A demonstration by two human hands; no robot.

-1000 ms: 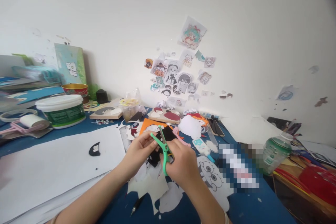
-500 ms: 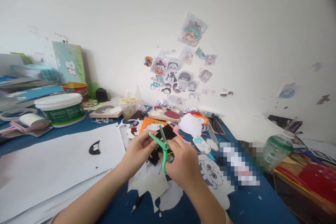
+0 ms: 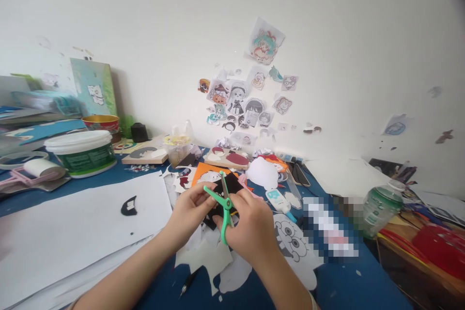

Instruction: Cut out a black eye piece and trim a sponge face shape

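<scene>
From the head cam, which was the only view: my right hand [image 3: 250, 230] was wrapped around the handles of the little green scissors [image 3: 221, 206], blades spread in a V and pointing up and away from me. My left hand [image 3: 191, 210] pinched the black paper piece [image 3: 227, 186] by its near edge, thumb on top, holding it up off the desk right at the blades. I'd guess I held it in the air like that so I could turn the paper into the cut instead of twisting the scissors. So both hands were closed on something, neither one loose.

Everything else was just my usual mess, parked wherever it was reachable. Under my wrists were white paper offcuts [image 3: 207, 259] on the blue desk [image 3: 345, 286], and a black pencil [image 3: 187, 286] lay near my left forearm. The big white sheet [image 3: 83, 225] to my left had one small black cutout [image 3: 130, 206] sitting on it, well apart from my hands. A printed cartoon face cutout [image 3: 296, 244] lay just right of my right hand, and a small glue bottle [image 3: 278, 201] sat just beyond it.

Further back on the left was the white tub with the green label [image 3: 82, 151] and a lint roller [image 3: 34, 170] beside it. The green-lidded jar [image 3: 379, 206] sat off to the right. Stickers and cutouts [image 3: 241, 101] were stuck on the wall straight ahead, above the pile of finished pieces.
</scene>
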